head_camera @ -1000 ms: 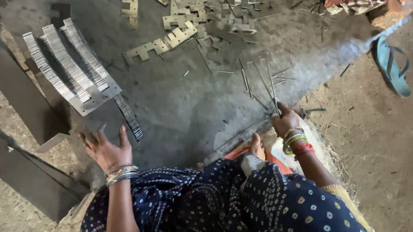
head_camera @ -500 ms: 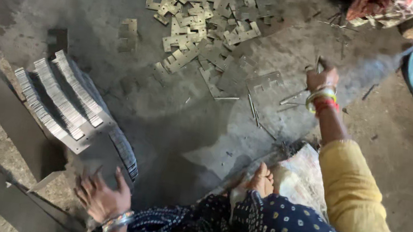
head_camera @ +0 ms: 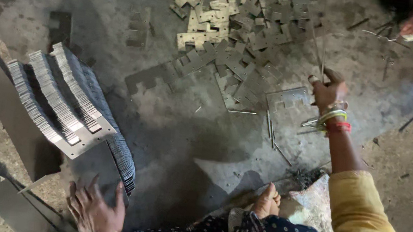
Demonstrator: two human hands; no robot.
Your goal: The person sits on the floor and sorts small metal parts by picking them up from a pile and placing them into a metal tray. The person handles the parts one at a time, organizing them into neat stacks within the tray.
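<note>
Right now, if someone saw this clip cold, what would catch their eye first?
First, the loose heap of notched metal plates scattered on the grey floor at top centre. Next, the neat rows of stacked metal plates at left, standing on edge, with the left hand spread flat on the floor just below them. At right, the bangled right hand grips thin metal rods beside the heap.

My left hand [head_camera: 95, 211] lies flat on the floor just below a stack of metal plates [head_camera: 69, 102]. My right hand [head_camera: 328, 89] reaches forward, beside a scattered pile of small metal pieces [head_camera: 227, 29], holding thin rods [head_camera: 320, 46].
</note>
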